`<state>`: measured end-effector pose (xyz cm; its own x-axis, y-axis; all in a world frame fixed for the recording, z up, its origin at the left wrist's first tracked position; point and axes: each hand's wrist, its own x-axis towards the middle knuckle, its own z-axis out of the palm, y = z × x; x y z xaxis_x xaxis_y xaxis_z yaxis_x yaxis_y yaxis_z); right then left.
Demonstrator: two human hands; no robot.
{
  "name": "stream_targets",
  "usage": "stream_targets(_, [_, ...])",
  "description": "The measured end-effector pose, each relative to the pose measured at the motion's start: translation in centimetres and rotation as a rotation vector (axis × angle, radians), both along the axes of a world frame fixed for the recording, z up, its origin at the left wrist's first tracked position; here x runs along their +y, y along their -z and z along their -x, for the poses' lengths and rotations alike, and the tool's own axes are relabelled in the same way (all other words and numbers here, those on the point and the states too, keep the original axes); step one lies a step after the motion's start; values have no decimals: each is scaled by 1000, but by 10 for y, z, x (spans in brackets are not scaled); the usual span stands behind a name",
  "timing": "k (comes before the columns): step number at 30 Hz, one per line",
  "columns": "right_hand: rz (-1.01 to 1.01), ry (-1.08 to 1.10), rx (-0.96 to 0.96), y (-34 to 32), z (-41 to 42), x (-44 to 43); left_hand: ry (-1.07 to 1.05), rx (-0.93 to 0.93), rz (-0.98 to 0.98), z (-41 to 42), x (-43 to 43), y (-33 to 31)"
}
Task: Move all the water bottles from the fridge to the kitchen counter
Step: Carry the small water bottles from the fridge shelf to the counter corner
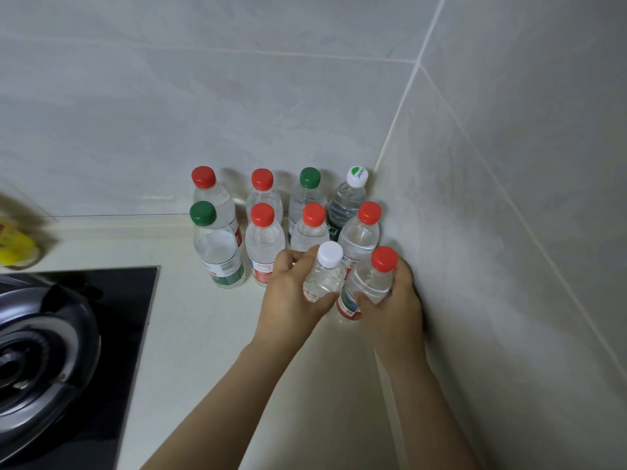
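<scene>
View: head camera, which looked down into a counter corner.
Left hand (291, 290): sat at frame centre, with fingers and thumb curled round the body of the white-cap bottle (324, 276).
Right hand (395, 300): sat just right of centre, wrapped round the red-cap bottle (368, 286), with its back close to the side wall (509, 232).
Held bottles: stood side by side, touching or nearly so, and both leaned slightly. Whether their bases rested on the counter (203, 334) could not be told.
Standing bottles: eight stood upright in two rows of four, just above the hands in the frame. They ran from the green-cap bottle (217, 252) at front left to the logo-cap bottle (346, 205) at back right.
Task position: the held pair appeared to be starting a third row. The fridge was out of view, so the number left could not be judged.
Risk, toppling: the left hand's fingers lay just beside the front row. A further push toward the top of the frame would probably knock one bottle into its neighbours.
Risk, release: letting go while a bottle leaned could tip it over.
Risk, withdrawal: the right hand sat between its bottle and the wall. Pulling it out could drag that bottle over.
Risk, roll: a fallen bottle could roll toward the black hob (118, 317) at lower left.
Other: a blurred yellow object (13, 245) lay at the left edge.
</scene>
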<state>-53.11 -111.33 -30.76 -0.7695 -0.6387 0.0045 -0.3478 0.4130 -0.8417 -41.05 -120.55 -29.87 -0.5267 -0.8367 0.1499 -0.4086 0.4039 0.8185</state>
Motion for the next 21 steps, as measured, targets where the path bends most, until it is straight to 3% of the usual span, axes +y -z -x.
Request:
stream_targets(13, [24, -12, 50, -32, -10, 23, -13, -121, -18, -20, 4, -18])
stream_targets(21, [-20, -63, 316, -66, -26, 42, 21, -51, 52, -62, 11, -54])
